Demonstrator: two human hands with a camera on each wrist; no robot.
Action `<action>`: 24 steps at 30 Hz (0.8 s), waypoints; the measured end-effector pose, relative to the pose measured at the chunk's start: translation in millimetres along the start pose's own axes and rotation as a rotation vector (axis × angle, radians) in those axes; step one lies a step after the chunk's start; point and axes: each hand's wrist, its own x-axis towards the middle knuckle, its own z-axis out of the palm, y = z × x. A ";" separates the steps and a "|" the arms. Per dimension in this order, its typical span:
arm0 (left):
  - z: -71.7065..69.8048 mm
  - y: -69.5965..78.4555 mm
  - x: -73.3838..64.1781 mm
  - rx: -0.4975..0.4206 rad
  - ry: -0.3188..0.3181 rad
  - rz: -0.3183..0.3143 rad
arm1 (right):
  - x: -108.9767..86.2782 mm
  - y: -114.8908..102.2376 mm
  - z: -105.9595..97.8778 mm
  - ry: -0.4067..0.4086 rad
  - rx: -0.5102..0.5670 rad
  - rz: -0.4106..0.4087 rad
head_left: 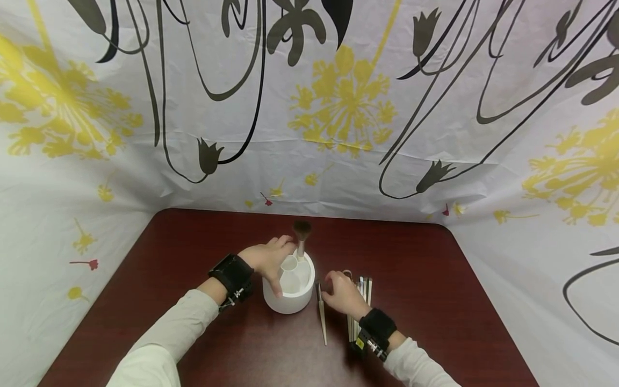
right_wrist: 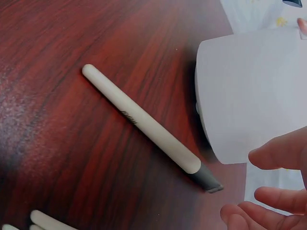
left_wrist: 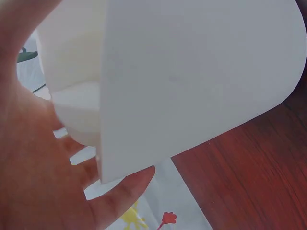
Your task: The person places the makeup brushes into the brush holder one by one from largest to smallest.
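A round white makeup brush holder point(head_left: 288, 305) with inner compartments stands on the table. My left hand point(head_left: 267, 259) grips its rim from the left, thumb at the near side and fingers towards the back; the holder's wall point(left_wrist: 192, 86) fills much of the left wrist view. One brush with fluffy dark bristles point(head_left: 302, 231) stands upright in the back of the holder. To the right of the holder lies a makeup brush with a pale handle point(right_wrist: 139, 117) and a short dark angled tip. My right hand point(head_left: 344, 294) hovers by that tip, fingers bent and apart, holding nothing.
Several pale-handled brushes point(head_left: 369, 290) lie side by side on the dark red wooden table point(head_left: 411, 258), partly hidden by the right hand and wrist. White cloth point(head_left: 251, 188) printed with flowers hangs behind the table's far edge and along its sides.
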 end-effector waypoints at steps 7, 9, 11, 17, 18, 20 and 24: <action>-0.4 0.7 2.1 0.017 0.002 -0.007 | -2.9 -1.2 4.8 -0.007 -0.010 -0.007; 0.8 0.6 2.9 0.015 -0.009 -0.009 | -4.2 -1.8 7.0 -0.008 -0.022 -0.009; 2.1 0.5 4.1 0.002 -0.017 -0.014 | -5.6 -1.4 9.4 -0.012 -0.038 -0.011; 3.5 2.0 5.3 -0.034 -0.040 -0.062 | -9.2 -0.4 17.0 -0.039 -0.063 0.024; 3.4 2.1 5.3 -0.039 -0.037 -0.064 | -9.6 -0.7 17.9 -0.041 -0.060 0.031; 3.8 2.0 5.5 -0.040 -0.034 -0.067 | -10.2 -0.5 19.7 -0.047 -0.055 0.035; 5.8 1.0 5.5 -0.051 -0.020 -0.067 | -11.5 0.6 24.8 -0.055 -0.054 0.044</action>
